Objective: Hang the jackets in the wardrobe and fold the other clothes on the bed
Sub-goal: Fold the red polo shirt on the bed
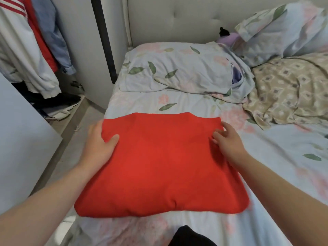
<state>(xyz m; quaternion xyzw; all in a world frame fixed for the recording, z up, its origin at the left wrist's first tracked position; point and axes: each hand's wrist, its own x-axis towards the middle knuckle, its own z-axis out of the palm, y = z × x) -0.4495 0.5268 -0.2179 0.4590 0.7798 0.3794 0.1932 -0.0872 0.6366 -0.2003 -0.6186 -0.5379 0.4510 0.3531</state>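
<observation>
Two hands bracket the folded red garment (159, 166) across its long left-right axis, left hand (99, 141) gripping the far-left edge, right hand (229, 139) touching the far-right corner, pinch unclear.

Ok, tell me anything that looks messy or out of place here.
The beige patterned blanket lies crumpled at the right of the bed, and clothes are heaped on the floor of the wardrobe. The red garment itself sits neatly folded.

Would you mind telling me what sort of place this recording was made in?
Most likely a home bedroom: a bed with a floral pillow, a padded headboard, and clothes hanging in a wardrobe.
</observation>
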